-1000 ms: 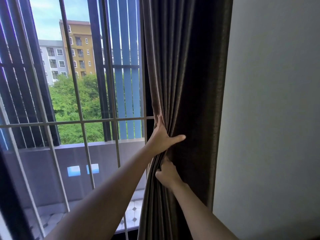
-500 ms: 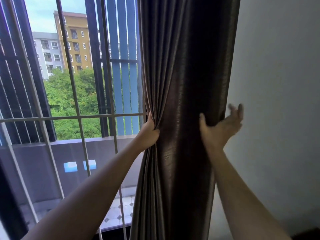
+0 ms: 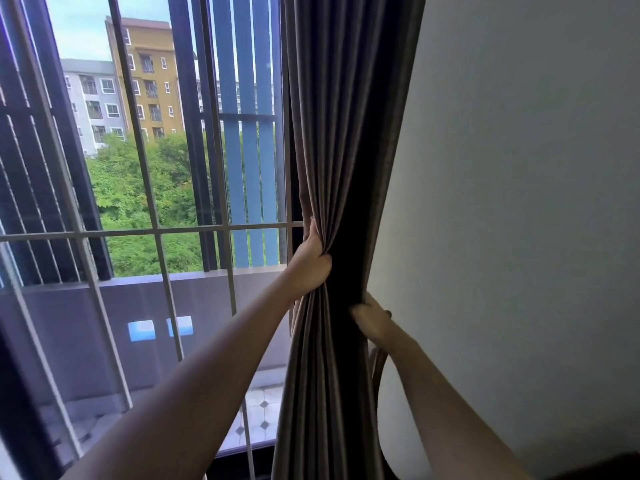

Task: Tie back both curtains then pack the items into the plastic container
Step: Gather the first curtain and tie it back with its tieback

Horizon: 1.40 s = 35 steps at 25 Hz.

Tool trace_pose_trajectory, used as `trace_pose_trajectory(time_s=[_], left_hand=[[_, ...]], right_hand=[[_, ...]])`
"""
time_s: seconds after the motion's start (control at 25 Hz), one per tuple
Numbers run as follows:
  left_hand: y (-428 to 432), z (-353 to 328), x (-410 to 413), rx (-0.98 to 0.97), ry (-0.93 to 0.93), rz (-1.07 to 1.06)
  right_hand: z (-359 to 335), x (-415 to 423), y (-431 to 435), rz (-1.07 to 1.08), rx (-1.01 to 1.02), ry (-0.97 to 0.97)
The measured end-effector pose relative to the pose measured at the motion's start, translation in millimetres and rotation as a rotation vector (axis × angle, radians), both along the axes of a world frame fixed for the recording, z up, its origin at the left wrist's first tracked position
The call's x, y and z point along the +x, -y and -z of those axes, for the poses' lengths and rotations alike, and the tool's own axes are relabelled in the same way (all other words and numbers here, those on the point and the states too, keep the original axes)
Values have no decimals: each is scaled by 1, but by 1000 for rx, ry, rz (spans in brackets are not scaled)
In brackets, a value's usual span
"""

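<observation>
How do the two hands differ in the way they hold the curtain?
The left hand grips the curtain at its window-side edge, higher up and in sharp view. The right hand sits lower, on the wall-side edge, and looks blurred. Both squeeze the curtain into a bunch.

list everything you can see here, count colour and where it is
curtain: one, dark brown, gathered between window and wall
window bars: several, pale grey, across the glass on the left
wall: one, pale grey, on the right
slats: several, blue, outside next to the curtain
buildings: two, yellow and grey, far outside
trees: green, below the buildings
loop: one, brown, hanging by the wall under the right hand; possibly a tieback
left hand: grips the curtain's left edge
right hand: blurred, at the curtain's right edge; grip unclear
</observation>
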<state>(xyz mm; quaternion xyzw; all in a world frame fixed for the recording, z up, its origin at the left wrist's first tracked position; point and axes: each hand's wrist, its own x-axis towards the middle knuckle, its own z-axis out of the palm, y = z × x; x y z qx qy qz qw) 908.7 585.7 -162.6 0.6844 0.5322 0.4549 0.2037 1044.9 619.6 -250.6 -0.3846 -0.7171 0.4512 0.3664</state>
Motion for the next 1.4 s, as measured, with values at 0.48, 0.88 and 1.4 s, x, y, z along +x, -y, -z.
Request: trace_pose_trajectory(time_s=[0.48,0.88,1.4], left_hand=[[-7,13,5,-62,295,169],[-26,33,2,-55,81,80],[-38,34,3,-95,309,8]], right_hand=[[48,-42,24,93,158,-66],[56,-52,15,30,83,-78],[61,-65,-5,111,160,-186]])
